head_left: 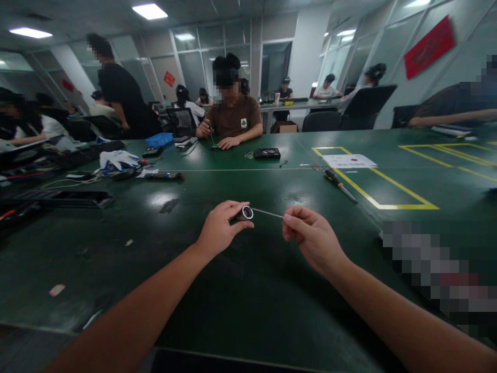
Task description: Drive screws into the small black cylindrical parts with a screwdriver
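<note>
Between the thumb and fingers of my left hand (pixel 223 225) is a small dark cylinder with a silver ring (pixel 247 212) at its open end, which faces me and slightly right. My right hand (pixel 310 233) pinches a thin metal rod (pixel 267 212). The rod's far tip reaches the rim of the cylinder; whether it enters the opening I cannot tell. Both hands are held above the green table (pixel 248 300), near its middle. The rod's other end is hidden in my right fingers.
A black and yellow screwdriver (pixel 339 184) lies to the right, beside a white paper sheet (pixel 347 161). Ahead is a black box-like part (pixel 267 154), and a person (pixel 233 111) sits working across the table. White gloves (pixel 118 159), cables and dark parts crowd the left side.
</note>
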The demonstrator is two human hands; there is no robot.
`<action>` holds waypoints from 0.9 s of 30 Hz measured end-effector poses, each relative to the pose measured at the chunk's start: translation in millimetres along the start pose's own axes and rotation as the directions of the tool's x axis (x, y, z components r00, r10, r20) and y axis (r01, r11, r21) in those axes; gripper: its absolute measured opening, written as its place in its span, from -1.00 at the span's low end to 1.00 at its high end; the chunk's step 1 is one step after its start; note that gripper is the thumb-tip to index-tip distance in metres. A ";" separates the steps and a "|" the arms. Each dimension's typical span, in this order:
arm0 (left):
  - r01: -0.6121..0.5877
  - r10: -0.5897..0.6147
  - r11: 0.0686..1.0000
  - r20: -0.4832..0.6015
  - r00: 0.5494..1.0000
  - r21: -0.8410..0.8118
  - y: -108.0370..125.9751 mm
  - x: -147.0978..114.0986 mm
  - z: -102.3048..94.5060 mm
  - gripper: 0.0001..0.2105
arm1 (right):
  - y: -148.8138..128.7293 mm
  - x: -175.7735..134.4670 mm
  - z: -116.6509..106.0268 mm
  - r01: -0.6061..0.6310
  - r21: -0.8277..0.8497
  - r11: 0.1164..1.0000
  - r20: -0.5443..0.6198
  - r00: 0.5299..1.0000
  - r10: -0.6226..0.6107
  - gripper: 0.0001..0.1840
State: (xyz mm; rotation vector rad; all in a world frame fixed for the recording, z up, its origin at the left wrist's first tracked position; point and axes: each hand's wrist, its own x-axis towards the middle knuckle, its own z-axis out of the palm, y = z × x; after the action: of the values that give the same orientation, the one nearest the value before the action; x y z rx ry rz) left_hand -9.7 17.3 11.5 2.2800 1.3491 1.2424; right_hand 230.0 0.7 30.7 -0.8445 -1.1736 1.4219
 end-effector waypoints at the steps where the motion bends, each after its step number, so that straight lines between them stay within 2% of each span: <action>1: 0.003 -0.003 1.000 0.014 1.000 0.000 -0.4 0.1 -0.1 -0.54 | -0.1 -0.2 0.2 0.002 -0.008 1.000 0.001 1.000 -0.002 -0.79; 10: -0.046 0.046 0.999 0.046 0.998 -0.019 1.3 -1.0 0.8 -0.60 | -0.3 0.0 1.9 0.026 -0.047 0.999 -0.025 0.999 -0.027 -0.71; 14: -0.070 0.069 0.998 0.035 0.997 0.002 2.0 -2.1 2.5 -0.58 | 3.5 -0.5 -0.4 0.091 -0.149 0.985 0.015 0.996 -0.090 -0.72; 19: -0.056 0.056 0.998 0.005 0.998 -0.010 2.5 -2.4 5.0 -0.59 | 2.1 -6.1 0.1 0.181 -0.364 0.914 0.088 0.983 -0.160 -0.74; 24: -0.064 0.064 0.998 -0.017 0.998 -0.020 4.2 -1.3 5.9 -0.65 | 5.3 -8.9 1.4 0.222 -0.394 0.892 0.122 0.974 -0.188 -0.72; 27: -0.063 0.063 0.998 -0.026 0.998 0.002 4.2 -1.3 6.8 -0.61 | 8.2 -9.2 0.7 0.278 -0.505 0.817 0.118 0.960 -0.254 -0.74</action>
State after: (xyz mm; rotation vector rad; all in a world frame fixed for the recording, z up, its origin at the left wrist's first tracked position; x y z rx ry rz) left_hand -2.3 15.5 8.9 2.3317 1.2964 1.2960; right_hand 228.9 -8.0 22.2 -0.9672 -1.6810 0.9013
